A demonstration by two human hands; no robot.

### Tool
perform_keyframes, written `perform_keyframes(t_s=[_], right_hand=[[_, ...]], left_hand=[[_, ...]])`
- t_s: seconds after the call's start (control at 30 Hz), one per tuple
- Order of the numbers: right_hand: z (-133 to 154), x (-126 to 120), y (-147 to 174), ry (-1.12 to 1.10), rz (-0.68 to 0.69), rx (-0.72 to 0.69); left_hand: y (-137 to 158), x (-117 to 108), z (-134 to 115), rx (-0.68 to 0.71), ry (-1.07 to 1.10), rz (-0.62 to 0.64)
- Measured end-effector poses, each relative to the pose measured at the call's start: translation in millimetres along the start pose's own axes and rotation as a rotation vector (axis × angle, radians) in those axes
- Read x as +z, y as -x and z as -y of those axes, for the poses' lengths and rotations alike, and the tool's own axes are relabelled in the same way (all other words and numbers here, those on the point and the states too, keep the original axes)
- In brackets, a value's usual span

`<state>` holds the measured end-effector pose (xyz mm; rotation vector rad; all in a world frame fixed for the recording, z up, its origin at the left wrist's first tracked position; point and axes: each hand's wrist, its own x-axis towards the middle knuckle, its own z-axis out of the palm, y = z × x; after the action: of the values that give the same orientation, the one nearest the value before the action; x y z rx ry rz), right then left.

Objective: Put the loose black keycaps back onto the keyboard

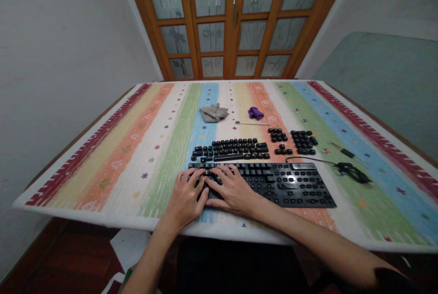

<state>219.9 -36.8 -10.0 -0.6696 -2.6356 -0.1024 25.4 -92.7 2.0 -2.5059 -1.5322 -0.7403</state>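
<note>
A black computer keyboard (304, 184) lies near the front edge of the table, most of its right side showing bare key sockets, with some keycaps along its upper rows. My left hand (186, 196) rests over the keyboard's left end, fingers bent and apart, thumb pointing inward. Beside it, my right hand (234, 191) lies across the keys with fingers spread, their tips close to the left hand's. Both hands hide the surface beneath them, and no held thing shows. Loose black keycaps (239, 148) stand in rows just behind the keyboard.
More keycaps (303, 141) sit in groups to the right. The coiled cable (352, 172) lies beyond the keyboard's right end, near a small black-ended tool (346, 152). Farther back are a grey cloth (214, 113), a purple cloth (255, 112) and a thin brush-like stick (253, 123).
</note>
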Motion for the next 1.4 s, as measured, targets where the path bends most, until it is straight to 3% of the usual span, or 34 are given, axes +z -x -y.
perform_keyframes(t_s=[0.5, 0.67, 0.83, 0.97, 1.17, 1.4], right_hand=[[14, 11, 0, 0.087, -0.048, 0.024], [9, 0, -5, 0.024, 0.0, 0.038], [-17, -28, -18, -0.095, 0.042, -0.024], [-57, -37, -39, -0.135, -0.013, 0.084], [-109, -9, -75, -0.15, 0.14, 0.295], [-119, 18, -96, -0.128, 0.198, 0.318]], left_hand=[[0, 9, -5, -0.03, -0.031, 0.003], [-6, 2, -6, -0.031, 0.002, -0.031], [-11, -8, -1, -0.046, 0.019, -0.087], [-10, -2, 2, -0.059, 0.062, -0.14], [1, 15, 0, -0.088, 0.062, -0.137], [7, 20, -4, -0.125, 0.041, -0.148]])
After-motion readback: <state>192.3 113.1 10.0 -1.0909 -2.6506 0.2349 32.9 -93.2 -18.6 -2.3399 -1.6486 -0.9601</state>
